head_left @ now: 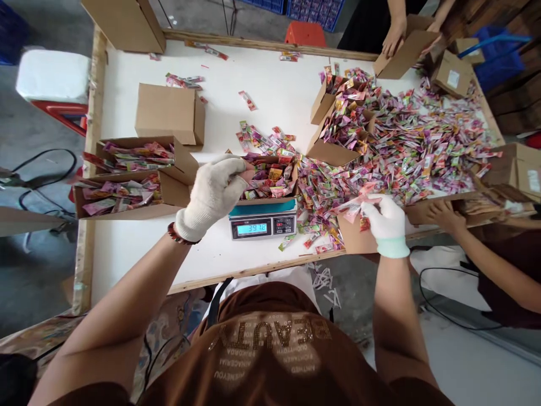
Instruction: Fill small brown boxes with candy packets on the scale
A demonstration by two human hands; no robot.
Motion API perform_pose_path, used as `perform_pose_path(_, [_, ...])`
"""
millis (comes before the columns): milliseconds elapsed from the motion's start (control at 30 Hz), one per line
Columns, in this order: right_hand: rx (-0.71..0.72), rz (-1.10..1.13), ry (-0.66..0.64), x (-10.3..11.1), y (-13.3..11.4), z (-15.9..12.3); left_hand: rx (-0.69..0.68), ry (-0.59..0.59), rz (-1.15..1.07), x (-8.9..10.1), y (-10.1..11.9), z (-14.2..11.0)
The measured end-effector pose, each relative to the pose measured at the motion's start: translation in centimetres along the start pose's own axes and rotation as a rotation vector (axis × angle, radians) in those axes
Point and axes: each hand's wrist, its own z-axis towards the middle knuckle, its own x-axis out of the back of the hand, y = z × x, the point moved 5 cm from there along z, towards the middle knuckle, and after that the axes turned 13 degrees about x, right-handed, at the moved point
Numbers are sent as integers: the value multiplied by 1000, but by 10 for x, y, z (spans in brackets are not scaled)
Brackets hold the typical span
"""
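A digital scale [264, 226] with a lit display carries an open cardboard box [270, 201] filled with small candy packets [276, 173]. My left hand [217, 189], in a white knitted glove with bare fingertips showing, is closed at the box's left rim; whatever lies between its fingers is hidden. Off to the right, my gloved right hand [386, 217] grips several pink and red packets [354, 207], slightly blurred. Below these packets stands a cardboard box [357, 235] at the table's near edge. Loose packets [321, 186] spread between the scale and my right hand.
Two filled boxes [173, 192] and a closed box [164, 113] stand left on the white table [139, 254]. More filled boxes [333, 141] and a large packet heap [422, 146] lie right. Co-workers' hands [395, 36] handle boxes at the far side and right.
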Motion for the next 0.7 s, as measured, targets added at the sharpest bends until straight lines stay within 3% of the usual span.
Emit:
perform_pose_path(133, [-56,31,41,-9,-19,3,-30,-20,31,-9,9,4])
perform_pose_path(267, [-79,234,39,-31,-67,35,-17,-32,-25,-13,11,2])
perform_pose_path(367, [-25,434,40,-55,-102,65,-13,-215,-144,-27,20,-6])
perform_pose_path(467, [-31,537,2,-77,-117,80,-49,-360,-177,-38,33,-15])
perform_pose_path(567, [-90,590,-22,-87,-116,79,-105,-311,-73,-34,38,-13])
perform_pose_path(700, [-110,669,79,-73,-106,69,-169,-142,205,-20,25,5])
